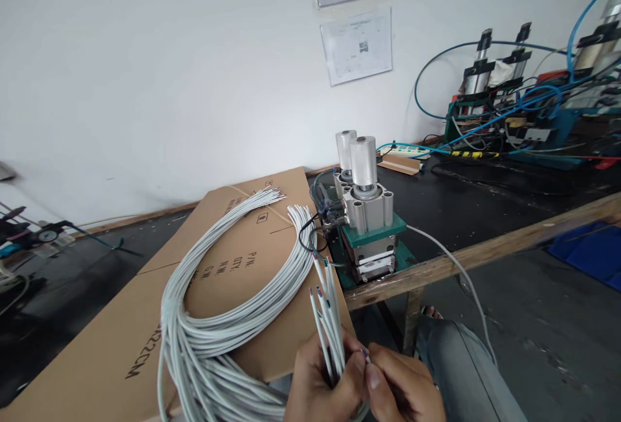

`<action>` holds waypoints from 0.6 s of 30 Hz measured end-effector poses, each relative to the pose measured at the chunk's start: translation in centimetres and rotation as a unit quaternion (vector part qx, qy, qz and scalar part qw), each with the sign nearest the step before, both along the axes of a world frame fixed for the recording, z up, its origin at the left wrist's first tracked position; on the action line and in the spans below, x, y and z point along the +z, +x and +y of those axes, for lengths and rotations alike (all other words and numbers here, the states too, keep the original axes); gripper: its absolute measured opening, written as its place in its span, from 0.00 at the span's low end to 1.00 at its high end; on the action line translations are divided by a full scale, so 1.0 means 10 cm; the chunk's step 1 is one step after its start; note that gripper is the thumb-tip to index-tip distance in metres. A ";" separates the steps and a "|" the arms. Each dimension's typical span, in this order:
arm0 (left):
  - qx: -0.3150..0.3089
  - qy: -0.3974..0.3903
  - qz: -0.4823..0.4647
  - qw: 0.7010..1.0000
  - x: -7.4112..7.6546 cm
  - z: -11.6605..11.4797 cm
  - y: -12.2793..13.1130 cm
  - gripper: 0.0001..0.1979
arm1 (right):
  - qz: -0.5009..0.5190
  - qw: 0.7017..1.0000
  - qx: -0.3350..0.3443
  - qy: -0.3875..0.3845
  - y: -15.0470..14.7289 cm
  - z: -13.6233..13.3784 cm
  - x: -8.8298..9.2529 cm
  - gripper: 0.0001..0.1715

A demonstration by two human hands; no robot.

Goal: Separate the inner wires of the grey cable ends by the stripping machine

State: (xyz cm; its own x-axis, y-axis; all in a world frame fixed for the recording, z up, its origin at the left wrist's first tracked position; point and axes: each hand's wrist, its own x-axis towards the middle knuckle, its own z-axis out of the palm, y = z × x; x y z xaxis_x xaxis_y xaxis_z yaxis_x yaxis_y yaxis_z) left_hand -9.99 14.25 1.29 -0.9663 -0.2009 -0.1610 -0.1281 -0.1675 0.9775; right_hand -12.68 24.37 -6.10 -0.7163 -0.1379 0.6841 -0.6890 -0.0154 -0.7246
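Note:
My left hand (326, 380) is closed around several white cables (330, 328), whose stripped ends with coloured wires point upward. Close against it, my right hand (402, 384) pinches the tip of one cable (365, 356), where small coloured wires show between thumb and finger. A large coil of white cables (233, 328) lies to the left, its two bundles of ends fanned toward the wall. Just beyond my hands stands a small pneumatic machine (365, 215) with two knurled silver cylinders on a green base.
Under the coil is a flat cardboard sheet (242, 260) on the black table. More pneumatic machines (490, 98) with blue hoses stand at the back right, near a power strip (405, 150). A grey cable (456, 263) hangs over the wooden table edge (466, 257). A blue bin (589, 250) is at the right.

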 end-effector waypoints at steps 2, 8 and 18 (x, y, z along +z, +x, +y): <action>-0.023 0.013 -0.015 1.000 0.04 0.00 0.00 0.32 | 0.041 0.998 0.025 0.026 -0.03 0.05 0.04 0.18; -0.031 0.012 -0.016 0.999 0.07 0.01 0.00 0.18 | 0.077 0.994 0.026 0.070 -0.07 0.15 0.21 0.27; -0.046 0.001 0.006 0.999 0.01 -0.02 0.02 0.17 | 0.040 0.991 0.108 0.073 -0.10 0.16 0.21 0.29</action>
